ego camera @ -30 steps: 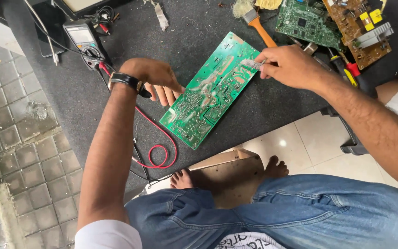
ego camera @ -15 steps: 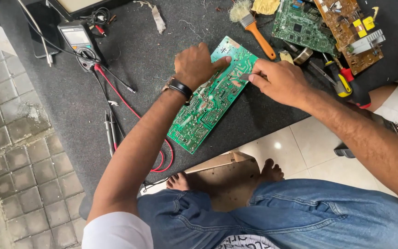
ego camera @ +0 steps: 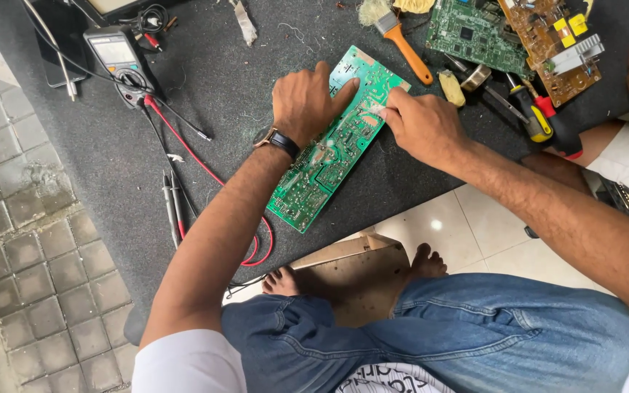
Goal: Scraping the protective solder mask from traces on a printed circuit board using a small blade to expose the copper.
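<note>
Nearest you, your knees in blue jeans (ego camera: 431,342) and bare feet fill the bottom of the frame. Mid-frame, the long green circuit board (ego camera: 314,182) lies slantwise on the dark counter (ego camera: 242,80). Your left hand (ego camera: 303,102) presses flat on its upper part, fingers spread, gripping nothing. Your right hand (ego camera: 420,125) meets the board's right edge, grip narrow, pinching a small pale piece; can't tell what. Farther, upper left: multimeter (ego camera: 114,54) with red lead. Top centre: orange-handled brush (ego camera: 402,36). Upper right: more boards (ego camera: 518,33), screwdrivers (ego camera: 540,116).
</note>
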